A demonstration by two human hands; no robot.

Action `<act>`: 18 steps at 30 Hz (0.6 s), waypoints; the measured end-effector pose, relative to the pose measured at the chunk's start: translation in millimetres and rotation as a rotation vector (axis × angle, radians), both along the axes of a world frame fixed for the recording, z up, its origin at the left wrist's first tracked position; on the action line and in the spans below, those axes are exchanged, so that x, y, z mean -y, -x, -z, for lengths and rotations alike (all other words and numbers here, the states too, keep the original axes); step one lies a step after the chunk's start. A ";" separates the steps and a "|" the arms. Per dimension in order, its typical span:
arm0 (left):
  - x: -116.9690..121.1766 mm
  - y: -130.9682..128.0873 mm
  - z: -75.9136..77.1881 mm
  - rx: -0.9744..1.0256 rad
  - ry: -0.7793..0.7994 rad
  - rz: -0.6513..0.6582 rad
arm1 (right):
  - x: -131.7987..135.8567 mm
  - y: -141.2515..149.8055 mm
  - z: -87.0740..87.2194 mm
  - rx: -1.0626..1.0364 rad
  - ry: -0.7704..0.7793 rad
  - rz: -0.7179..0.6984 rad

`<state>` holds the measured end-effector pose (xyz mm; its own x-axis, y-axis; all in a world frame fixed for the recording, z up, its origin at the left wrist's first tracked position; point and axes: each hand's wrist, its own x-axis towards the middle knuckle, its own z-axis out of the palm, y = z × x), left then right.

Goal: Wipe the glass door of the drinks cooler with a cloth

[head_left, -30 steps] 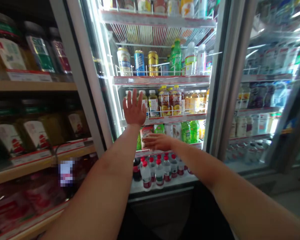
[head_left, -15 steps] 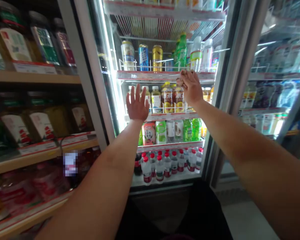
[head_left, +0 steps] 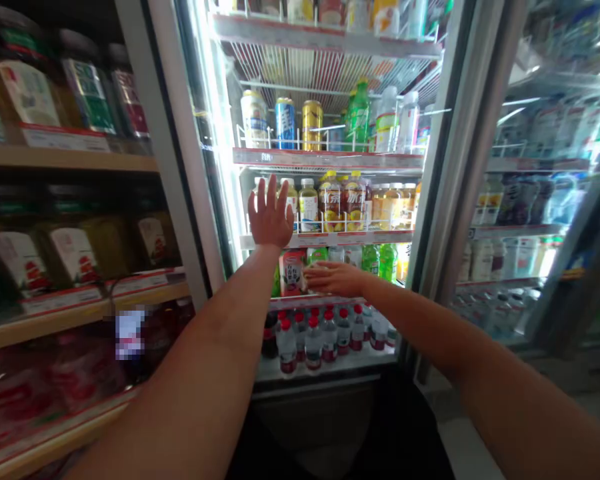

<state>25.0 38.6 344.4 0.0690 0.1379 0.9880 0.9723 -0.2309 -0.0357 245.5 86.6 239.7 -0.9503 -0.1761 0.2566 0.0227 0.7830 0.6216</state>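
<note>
"Left hand (head_left: 273, 223)?"

"One: raised, its fingers were spread wide, nothing held, before the pale-capped bottles (head_left: 309, 207) at left."

"Right hand (head_left: 339, 279)?"

"One: lower, nearly flat, fingers extended, seemingly unladen, just right of the red container (head_left: 293, 270). Depth was unclear; I couldn't tell whether either touched anything."

"Wire guard (head_left: 344, 223)?"

"One: it fronted the yellow-capped bottles (head_left: 355, 200), probably placed against tipping."

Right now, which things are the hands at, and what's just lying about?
At the hands:
Left hand, spread open, before white-capped bottles
Right hand, flat, near red drink pack; contact unclear

Just about:
Red-capped bottles below
Blue can and gold can above
</note>
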 end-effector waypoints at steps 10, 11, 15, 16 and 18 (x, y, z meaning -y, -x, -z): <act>0.5 -0.6 -1.3 0.024 0.062 0.059 | -16.5 -60.5 -151.4 -0.845 0.033 0.399; 1.2 -1.1 -1.5 0.038 0.076 0.080 | -20.1 -64.5 -159.8 -0.922 0.058 0.424; 4.8 -3.6 -2.9 0.084 0.123 0.144 | -24.0 -63.0 -157.6 -1.006 0.116 0.438; 5.5 -4.2 -3.2 0.088 0.126 0.148 | -21.3 -58.0 -148.7 -0.989 0.117 0.423; 6.6 -5.2 -3.7 0.089 0.127 0.150 | -13.2 -44.7 -124.0 -0.933 0.120 0.367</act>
<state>30.2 31.9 348.0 0.0119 0.2568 0.9664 0.9246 -0.3707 0.0871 290.2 99.9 363.7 -0.3513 0.1627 0.9220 0.7116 0.6863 0.1501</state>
